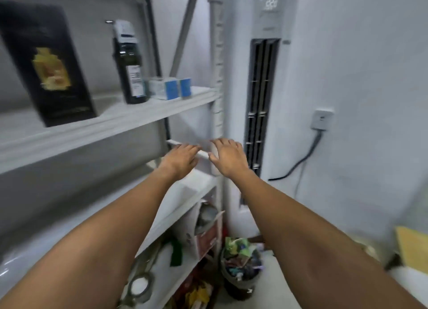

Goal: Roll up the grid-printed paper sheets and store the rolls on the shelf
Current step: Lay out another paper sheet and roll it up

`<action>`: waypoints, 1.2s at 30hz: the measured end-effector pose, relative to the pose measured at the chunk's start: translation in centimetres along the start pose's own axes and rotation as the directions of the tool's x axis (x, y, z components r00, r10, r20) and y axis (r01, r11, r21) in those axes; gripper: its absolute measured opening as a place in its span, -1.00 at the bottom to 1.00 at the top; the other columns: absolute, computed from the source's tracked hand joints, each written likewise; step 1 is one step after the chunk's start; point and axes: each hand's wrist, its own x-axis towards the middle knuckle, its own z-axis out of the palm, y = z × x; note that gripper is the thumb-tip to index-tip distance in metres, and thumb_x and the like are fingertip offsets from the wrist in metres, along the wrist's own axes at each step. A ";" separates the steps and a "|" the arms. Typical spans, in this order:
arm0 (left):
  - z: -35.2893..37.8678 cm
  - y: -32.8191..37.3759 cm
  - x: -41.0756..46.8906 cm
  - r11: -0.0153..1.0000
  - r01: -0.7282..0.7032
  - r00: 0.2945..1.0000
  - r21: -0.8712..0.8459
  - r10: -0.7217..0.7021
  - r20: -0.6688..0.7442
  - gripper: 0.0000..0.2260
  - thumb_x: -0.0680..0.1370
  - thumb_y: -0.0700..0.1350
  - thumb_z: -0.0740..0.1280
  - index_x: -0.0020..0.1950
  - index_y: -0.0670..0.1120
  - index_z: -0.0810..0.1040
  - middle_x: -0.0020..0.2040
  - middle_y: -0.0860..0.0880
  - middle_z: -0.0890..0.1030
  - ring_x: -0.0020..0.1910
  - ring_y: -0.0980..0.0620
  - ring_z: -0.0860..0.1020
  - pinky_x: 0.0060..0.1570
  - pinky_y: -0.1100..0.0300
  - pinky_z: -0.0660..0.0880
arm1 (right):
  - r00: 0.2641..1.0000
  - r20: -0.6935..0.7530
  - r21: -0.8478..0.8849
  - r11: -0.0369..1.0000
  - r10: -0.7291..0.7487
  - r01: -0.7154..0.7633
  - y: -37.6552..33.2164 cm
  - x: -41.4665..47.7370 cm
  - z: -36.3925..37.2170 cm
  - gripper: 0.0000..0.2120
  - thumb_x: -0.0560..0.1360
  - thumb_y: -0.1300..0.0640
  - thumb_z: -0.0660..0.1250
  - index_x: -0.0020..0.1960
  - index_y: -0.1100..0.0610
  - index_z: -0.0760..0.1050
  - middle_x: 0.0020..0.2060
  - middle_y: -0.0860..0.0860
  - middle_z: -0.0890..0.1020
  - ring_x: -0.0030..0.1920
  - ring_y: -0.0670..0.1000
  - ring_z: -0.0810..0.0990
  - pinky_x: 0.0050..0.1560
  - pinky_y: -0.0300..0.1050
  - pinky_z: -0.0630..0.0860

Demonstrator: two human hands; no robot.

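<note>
black box (46,63) | dark bottle (130,63) | blue boxes (171,88) | air conditioner (264,77) | full bin (240,269)

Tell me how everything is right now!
paper roll, rolled up, level under the left grip
left grip, open, resting on the roll
right grip, open, at the roll's end
dark bottle, upright
black box, standing
trash bin, full

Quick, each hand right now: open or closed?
Left hand: over the thin white paper roll; grip cannot be told.
Right hand: open, holding nothing.
</note>
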 end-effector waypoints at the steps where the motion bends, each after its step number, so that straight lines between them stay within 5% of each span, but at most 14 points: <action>1: -0.2 2.6 1.7 0.998 -0.066 0.998 -0.008 0.066 -0.011 -0.60 0.59 -0.10 0.13 0.43 -0.07 0.24 0.43 -0.05 0.32 0.38 -0.05 0.28 0.34 0.11 0.13 | 0.998 -0.027 -0.029 0.998 0.048 -0.049 2.3 -0.8 -1.8 -0.54 0.55 -0.06 0.13 0.41 0.05 0.29 0.33 0.04 0.43 0.31 0.10 0.37 0.31 0.01 0.20; 7: -2.6 18.7 9.3 0.924 -0.365 0.928 -0.119 0.349 -0.132 -0.61 0.60 -0.09 0.12 0.43 -0.09 0.23 0.45 -0.06 0.27 0.40 -0.05 0.26 0.38 0.10 0.11 | 0.930 -0.193 -0.203 0.915 0.312 -0.349 14.3 -8.8 -13.7 -0.55 0.56 -0.05 0.12 0.42 0.06 0.28 0.34 0.03 0.42 0.32 0.10 0.36 0.34 0.02 0.17; 13: -5.6 32.7 9.7 0.799 -0.549 0.836 -0.244 0.521 -0.176 -0.58 0.63 -0.04 0.04 0.48 -0.05 0.11 0.50 -0.03 0.15 0.46 0.00 0.13 0.44 0.10 -0.01 | 0.800 -0.315 -0.368 0.711 0.510 -0.599 20.2 -20.8 -24.4 -0.54 0.58 -0.05 0.08 0.45 0.05 0.21 0.40 0.01 0.36 0.36 0.06 0.32 0.41 0.03 0.10; 18: -7.6 42.4 7.0 0.621 -0.745 0.666 -0.244 0.705 -0.241 -0.58 0.63 -0.02 0.01 0.49 -0.04 0.08 0.51 -0.03 0.13 0.47 -0.01 0.10 0.42 0.10 -0.03 | 0.654 -0.419 -0.437 0.492 0.630 -0.753 19.7 -31.0 -29.8 -0.53 0.58 -0.06 0.07 0.46 0.04 0.20 0.40 0.02 0.35 0.37 0.09 0.31 0.39 0.05 0.14; 30: -13.6 59.2 -6.3 0.230 -0.936 0.323 -0.267 0.861 -0.393 -0.58 0.63 -0.03 0.04 0.48 -0.04 0.12 0.49 -0.03 0.18 0.45 -0.02 0.15 0.41 0.06 0.05 | 0.372 -0.591 -0.492 0.047 0.716 -0.870 11.5 -51.5 -40.7 -0.56 0.56 -0.06 0.11 0.42 0.00 0.26 0.32 0.01 0.43 0.32 0.09 0.36 0.33 0.02 0.17; 36: -16.5 65.9 -13.0 0.126 -0.971 0.204 -0.201 0.877 -0.436 -0.58 0.63 0.00 0.02 0.48 -0.04 0.11 0.48 -0.02 0.20 0.45 0.01 0.15 0.40 0.07 0.04 | 0.272 -0.646 -0.443 -0.060 0.713 -0.894 8.4 -59.8 -44.2 -0.55 0.56 -0.06 0.10 0.44 -0.01 0.24 0.37 0.01 0.40 0.37 0.07 0.31 0.40 0.05 0.12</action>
